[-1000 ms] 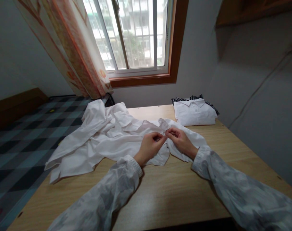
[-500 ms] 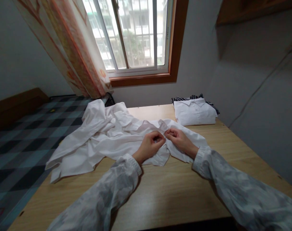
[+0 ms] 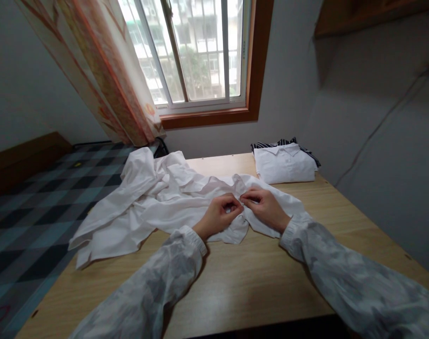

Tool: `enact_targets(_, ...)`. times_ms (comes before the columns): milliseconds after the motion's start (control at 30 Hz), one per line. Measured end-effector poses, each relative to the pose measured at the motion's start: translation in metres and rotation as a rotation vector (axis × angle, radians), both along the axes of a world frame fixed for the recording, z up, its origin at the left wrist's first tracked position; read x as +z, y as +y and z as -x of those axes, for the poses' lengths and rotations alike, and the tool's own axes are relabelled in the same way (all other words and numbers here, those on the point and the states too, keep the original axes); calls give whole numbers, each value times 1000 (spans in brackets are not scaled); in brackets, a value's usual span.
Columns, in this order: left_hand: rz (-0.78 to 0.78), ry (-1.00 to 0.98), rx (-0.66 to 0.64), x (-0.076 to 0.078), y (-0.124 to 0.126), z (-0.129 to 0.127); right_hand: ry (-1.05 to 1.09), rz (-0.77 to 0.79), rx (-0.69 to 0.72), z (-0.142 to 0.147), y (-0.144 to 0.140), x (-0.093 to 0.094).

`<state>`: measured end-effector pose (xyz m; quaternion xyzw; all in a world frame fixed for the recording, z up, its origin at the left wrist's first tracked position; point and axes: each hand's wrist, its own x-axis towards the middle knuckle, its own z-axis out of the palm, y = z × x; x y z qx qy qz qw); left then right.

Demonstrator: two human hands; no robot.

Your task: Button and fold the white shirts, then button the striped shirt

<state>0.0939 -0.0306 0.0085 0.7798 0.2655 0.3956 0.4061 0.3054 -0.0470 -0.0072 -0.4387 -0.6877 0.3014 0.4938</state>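
A white shirt point(image 3: 179, 207) lies loosely spread and crumpled across the wooden table point(image 3: 263, 287), one sleeve trailing to the left. Over its right part, my left hand point(image 3: 219, 214) pinches the fabric between thumb and fingers. Close beside it, my right hand point(image 3: 265, 205) also pinches the cloth, its fingertips almost meeting those of the left. Whatever small detail sits between the fingertips, such as a button, is too small to make out. Both wrists come out of pale, grey-patterned sleeves.
At the table's back right corner lies a folded white shirt point(image 3: 285, 164) with a black-and-white striped garment point(image 3: 271, 145) behind it. A bed with a checked sheet point(image 3: 27, 226) adjoins the left side. Beyond are a curtain point(image 3: 111, 80) and a window point(image 3: 200, 56).
Both hands stay at the same spot on the shirt. The right-hand fingers have shifted slightly, and the camera view has moved a little.
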Motion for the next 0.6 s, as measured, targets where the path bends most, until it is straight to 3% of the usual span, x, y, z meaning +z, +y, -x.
enact_targets(133,7,15,22,-1,0,-1,50,-69,-1,2,-3,3)
enact_targets(267,-16,47,117,-3,0,-4,121,-43,72,3,-4,5)
enact_targets(433,-13,32,87,1,-2,-4,171,44,97,6,-2,-1)
enact_targets(500,0,26,81,3,-3,-4,204,56,35,5,1,-5)
enact_targets(600,39,0,117,3,-4,-2,311,62,-168,-5,10,-6)
